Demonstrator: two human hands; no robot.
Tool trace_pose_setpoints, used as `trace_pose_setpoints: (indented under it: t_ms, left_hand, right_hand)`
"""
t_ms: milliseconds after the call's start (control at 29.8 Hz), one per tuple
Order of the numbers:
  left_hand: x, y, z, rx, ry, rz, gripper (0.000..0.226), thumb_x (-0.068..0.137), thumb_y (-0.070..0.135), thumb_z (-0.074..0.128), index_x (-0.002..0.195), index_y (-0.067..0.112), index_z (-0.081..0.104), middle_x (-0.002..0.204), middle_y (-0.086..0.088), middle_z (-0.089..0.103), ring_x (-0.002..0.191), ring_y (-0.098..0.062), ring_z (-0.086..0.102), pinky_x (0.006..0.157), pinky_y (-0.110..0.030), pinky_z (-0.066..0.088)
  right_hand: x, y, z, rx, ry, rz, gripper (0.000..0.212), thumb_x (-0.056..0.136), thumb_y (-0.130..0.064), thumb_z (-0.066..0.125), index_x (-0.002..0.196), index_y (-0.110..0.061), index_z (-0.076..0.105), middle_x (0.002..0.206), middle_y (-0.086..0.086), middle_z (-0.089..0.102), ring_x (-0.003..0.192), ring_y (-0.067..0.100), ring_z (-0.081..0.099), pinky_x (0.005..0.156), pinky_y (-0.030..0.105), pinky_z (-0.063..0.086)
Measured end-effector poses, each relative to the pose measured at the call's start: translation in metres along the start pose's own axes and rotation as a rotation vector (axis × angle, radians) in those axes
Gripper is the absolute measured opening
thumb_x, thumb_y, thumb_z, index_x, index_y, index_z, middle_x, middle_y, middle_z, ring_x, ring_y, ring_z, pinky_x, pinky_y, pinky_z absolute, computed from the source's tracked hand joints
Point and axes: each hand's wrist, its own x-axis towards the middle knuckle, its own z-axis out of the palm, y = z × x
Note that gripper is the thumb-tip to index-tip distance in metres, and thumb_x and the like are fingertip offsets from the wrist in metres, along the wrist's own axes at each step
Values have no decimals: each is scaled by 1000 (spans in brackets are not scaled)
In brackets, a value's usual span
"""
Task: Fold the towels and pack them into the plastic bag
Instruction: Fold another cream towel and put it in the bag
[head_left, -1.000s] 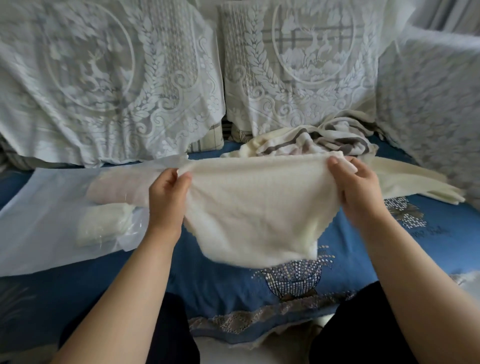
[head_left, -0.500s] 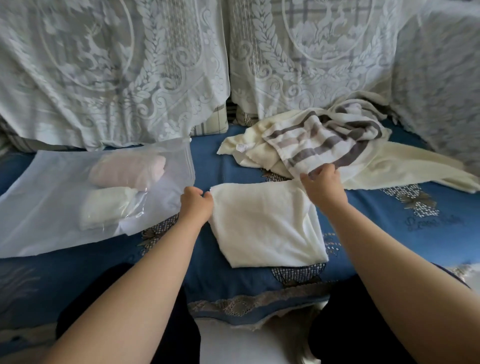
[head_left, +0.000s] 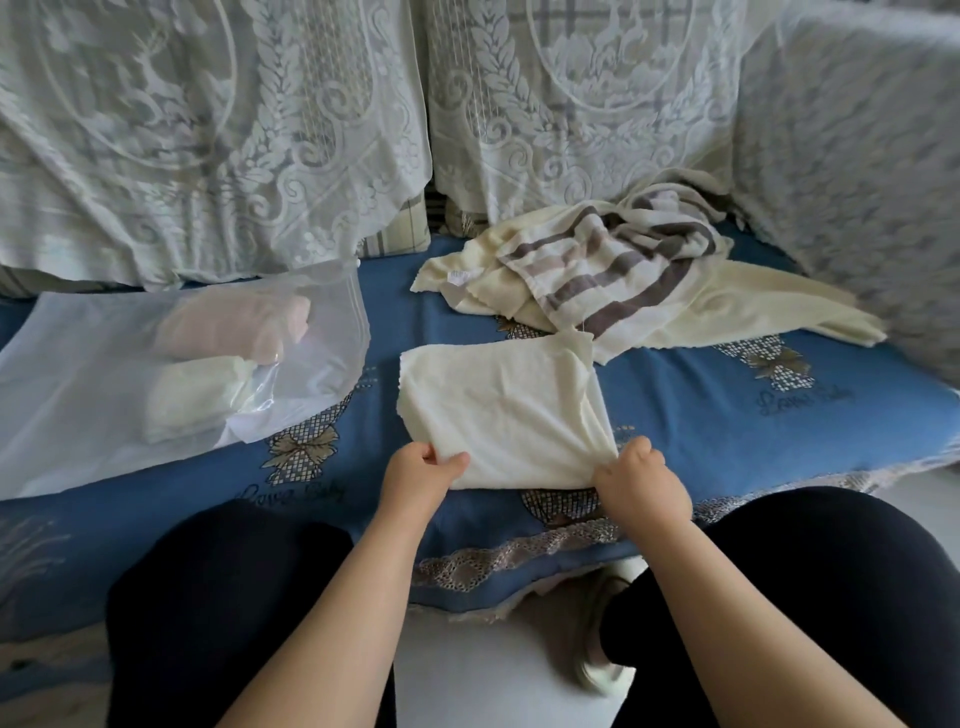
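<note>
plastic bag (head_left: 104, 364): lies flat on the blue sofa cover (head_left: 727, 415), left of the cream towel; a pink folded towel (head_left: 234, 327) and a white folded towel (head_left: 192, 389) inside it.
cream towel (head_left: 498, 410): folded, flat on the cover, right of the bag.
left hand (head_left: 418, 478): pinches the cream towel's near left corner.
right hand (head_left: 641, 480): pinches its near right corner.
towel pile (head_left: 623, 280): striped and cream towels, unfolded, just behind the cream towel and to its right.
</note>
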Motion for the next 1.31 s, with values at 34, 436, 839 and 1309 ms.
trace_pose_setpoints:
  t_ms: [34,436,839,1309]
  left_hand:
    - [-1,3,0,-32,2,8,21,84,23,67,72,9,58,73,-1,60,66,-12,54,55,-25,38]
    - [11,9,-8,-115,-26,195,22,81,22,59,82,3,48,76,-7,49,70,-17,45,64,-32,37]
    - [4,-25,-31,192,16,-66,39,87,36,62,60,16,43,60,-2,41,59,-19,43,59,-30,34]
    - [-2,-23,-29,518,86,-65,39,89,33,46,100,-3,53,102,-21,60,94,-37,60,67,-36,48]
  right_hand:
    - [-1,1,-1,1,15,19,27,93,-20,39,112,-1,43,119,19,52,105,40,57,76,40,42]
    - [7,8,-26,1338,-129,276,8,97,-7,50,93,-6,57,69,6,57,44,5,54,36,12,40]
    - [7,14,-17,545,78,-131,18,98,-11,36,97,-17,53,84,4,59,74,23,54,66,36,45]
    - [11,22,-7,744,3,206,25,93,-32,51,92,-8,58,77,3,58,74,27,62,78,46,56]
